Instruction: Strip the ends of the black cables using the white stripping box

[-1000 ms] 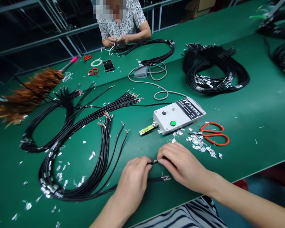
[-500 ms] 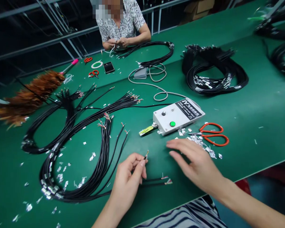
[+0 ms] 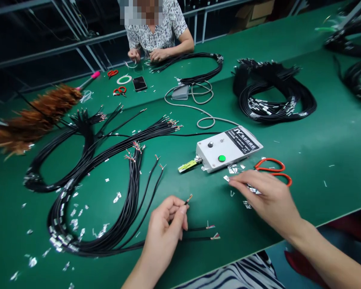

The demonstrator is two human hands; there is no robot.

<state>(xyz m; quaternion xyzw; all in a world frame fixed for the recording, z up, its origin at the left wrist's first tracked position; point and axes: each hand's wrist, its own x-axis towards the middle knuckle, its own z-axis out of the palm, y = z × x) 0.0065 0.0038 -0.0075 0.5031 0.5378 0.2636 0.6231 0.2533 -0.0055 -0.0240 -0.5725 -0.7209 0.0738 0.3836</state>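
My left hand point(image 3: 167, 228) pinches a black cable near its stripped end point(image 3: 189, 198), which points up and to the right. Two more cable ends point(image 3: 211, 238) lie on the green table just right of that hand. My right hand point(image 3: 266, 196) is closed in a pinch on a small piece of silver foil point(image 3: 226, 178), over other foil scraps and beside red-handled scissors point(image 3: 270, 161). A white control box point(image 3: 228, 147) with a green button and a yellow-green clip point(image 3: 187, 165) sits beyond both hands.
Looped black cable bundles point(image 3: 132, 200) cover the left side, with foil scraps around them. Another coil point(image 3: 307, 100) lies at the back right. An orange feather duster point(image 3: 42, 116) is far left. Across the table point(image 3: 295, 160) a person in a patterned shirt point(image 3: 165, 24) handles cables.
My right hand has moved right to the foil scraps and closed on a piece of foil. The person's hands across the table have moved apart.
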